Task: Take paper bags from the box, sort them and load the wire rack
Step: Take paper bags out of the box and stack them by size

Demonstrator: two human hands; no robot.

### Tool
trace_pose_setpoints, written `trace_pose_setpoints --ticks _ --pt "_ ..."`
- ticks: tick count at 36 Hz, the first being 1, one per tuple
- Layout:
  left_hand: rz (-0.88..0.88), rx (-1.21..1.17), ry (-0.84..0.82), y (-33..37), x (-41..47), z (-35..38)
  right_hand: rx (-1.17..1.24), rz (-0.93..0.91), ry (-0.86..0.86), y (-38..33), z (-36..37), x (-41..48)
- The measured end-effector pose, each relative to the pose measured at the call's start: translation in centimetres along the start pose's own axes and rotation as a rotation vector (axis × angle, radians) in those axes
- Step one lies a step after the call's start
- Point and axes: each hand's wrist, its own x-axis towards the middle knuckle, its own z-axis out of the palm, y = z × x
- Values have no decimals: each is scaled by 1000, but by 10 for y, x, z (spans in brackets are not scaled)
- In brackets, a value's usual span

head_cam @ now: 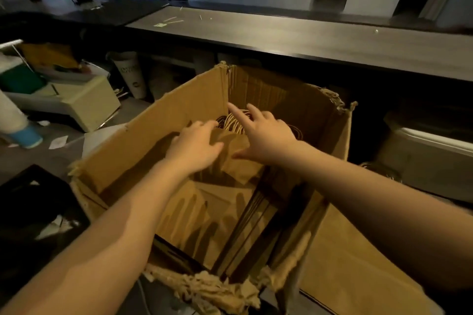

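1. The cardboard box (179,110) is big, open-topped and pretty beat up, with torn, frayed rims. It's full of plain brown paper bags, all folded flat.
2. The paper bag (238,153) in play sits near the middle of the box, on top of the rest. It's creased kraft paper with pale twisted-cord handles (236,120) bunched at its far end.
3. Both bare forearms reach down into the box from its near side.
4. The left hand (194,147) lies palm-down at the bag's left edge. Its fingers are stretched forward and loose and its thumb rests on the paper, not clamped on anything.
5. The right hand (266,135) is at the bag's right edge with fingers spread wide, the index poking toward the box's far corner and the thumb tip touching the bag. No pinch there either.
6. The bag's long axis runs near-to-far in the box, and the handles point at the far wall.
7. More bags stand on edge (256,225) along the box's right side, and others lie flat (194,212) toward the near left.
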Motion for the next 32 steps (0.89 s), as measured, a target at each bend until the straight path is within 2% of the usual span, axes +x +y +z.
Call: trace_pose_setpoints --ticks 3,7,14,22,32 --pt "33 150 -137 -4 2 4 -154 72 -166 3 17 7" --pt "72 236 -312 -2 1 8 -224 149 -349 5 25 5" --pt "135 297 -332 8 -1 10 -178 161 -462 5 32 0" --pt "137 342 -334 9 0 10 -289 87 -267 0 27 -5" --pt "64 303 -322 2 4 11 -121 -4 127 2 16 -13"
